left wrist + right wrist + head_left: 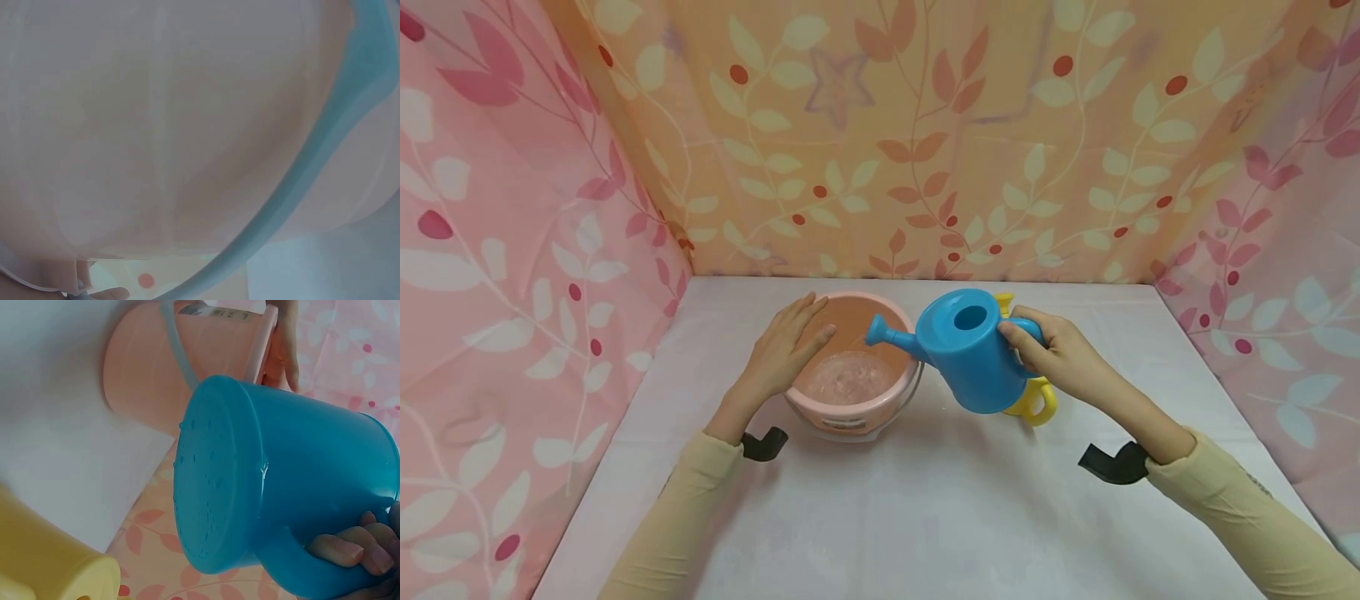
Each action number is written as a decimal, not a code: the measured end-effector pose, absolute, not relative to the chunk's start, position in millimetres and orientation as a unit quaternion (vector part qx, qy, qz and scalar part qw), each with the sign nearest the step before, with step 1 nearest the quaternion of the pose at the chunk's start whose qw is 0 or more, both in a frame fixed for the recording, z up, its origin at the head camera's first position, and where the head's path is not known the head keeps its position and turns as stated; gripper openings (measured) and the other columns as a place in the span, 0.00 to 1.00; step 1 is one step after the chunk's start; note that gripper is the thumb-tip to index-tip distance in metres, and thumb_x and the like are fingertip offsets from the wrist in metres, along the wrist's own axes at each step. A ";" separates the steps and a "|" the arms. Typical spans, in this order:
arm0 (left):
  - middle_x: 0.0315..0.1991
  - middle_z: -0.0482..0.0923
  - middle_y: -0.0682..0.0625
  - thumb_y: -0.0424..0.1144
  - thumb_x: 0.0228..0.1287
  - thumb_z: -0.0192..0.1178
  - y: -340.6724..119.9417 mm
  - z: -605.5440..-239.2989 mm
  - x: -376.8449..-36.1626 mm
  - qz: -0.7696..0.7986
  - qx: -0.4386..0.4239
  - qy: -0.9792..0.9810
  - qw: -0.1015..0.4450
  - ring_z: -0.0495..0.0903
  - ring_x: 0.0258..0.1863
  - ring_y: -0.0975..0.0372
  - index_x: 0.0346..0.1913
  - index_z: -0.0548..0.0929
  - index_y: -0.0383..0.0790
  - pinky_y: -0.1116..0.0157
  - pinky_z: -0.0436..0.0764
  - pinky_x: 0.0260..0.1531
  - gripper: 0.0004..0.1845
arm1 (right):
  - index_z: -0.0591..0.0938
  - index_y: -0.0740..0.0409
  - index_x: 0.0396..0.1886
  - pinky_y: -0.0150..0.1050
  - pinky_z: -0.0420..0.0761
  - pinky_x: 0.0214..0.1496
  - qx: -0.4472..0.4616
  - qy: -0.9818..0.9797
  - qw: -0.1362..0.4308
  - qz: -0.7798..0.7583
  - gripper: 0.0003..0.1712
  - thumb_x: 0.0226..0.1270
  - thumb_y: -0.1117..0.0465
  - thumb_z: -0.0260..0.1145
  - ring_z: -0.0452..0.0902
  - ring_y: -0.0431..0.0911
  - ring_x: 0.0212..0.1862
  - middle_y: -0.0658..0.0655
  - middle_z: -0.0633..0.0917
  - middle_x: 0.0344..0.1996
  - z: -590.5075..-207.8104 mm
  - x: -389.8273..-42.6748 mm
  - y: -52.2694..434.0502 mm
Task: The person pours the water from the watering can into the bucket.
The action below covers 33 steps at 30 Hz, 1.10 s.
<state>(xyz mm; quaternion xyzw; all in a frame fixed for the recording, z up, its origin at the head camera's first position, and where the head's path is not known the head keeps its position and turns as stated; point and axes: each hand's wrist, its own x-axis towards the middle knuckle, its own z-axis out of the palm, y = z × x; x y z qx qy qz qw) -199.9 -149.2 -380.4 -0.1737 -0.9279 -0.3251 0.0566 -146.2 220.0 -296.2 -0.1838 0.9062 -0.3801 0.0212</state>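
My right hand (1056, 346) grips the handle of a blue watering can (973, 375), raised above the table and tilted left. The can's spout (895, 337) reaches over the right rim of a pink bucket (850, 410). Water drops cling to the can's base (209, 481) in the right wrist view. Rippled water (850, 379) lies in the bucket. With fingers extended, my left hand (782, 346) is at the bucket's left rim. The left wrist view is mostly filled by the bucket wall (156, 125) and its grey-blue handle (294, 181).
Partly hidden behind the watering can, a yellow plastic vessel (1039, 402) with a looped handle stands on the white table (910, 517). Patterned cloth hangs along the back (925, 150) and both sides. Black bands hang from both wrists.
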 end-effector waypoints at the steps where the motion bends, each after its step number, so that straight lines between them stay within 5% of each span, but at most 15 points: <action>1: 0.73 0.50 0.52 0.66 0.66 0.40 -149.2 -380.3 -199.9 -0.325 -0.174 -0.928 0.057 0.48 0.71 0.51 0.71 0.58 0.58 0.39 0.54 0.63 0.33 | 0.69 0.58 0.32 0.35 0.72 0.30 -0.184 0.906 0.021 -0.380 0.13 0.72 0.54 0.52 0.70 0.45 0.25 0.53 0.70 0.17 -295.8 -146.2 219.8; 33: 0.73 0.48 0.52 0.66 0.66 0.39 -148.7 -378.3 -198.8 -0.324 -0.172 -0.929 0.047 0.46 0.72 0.52 0.71 0.57 0.58 0.38 0.52 0.63 0.34 | 0.69 0.58 0.29 0.35 0.73 0.27 -0.194 0.908 0.016 -0.371 0.15 0.71 0.53 0.54 0.70 0.45 0.23 0.53 0.70 0.16 -290.4 -148.0 218.3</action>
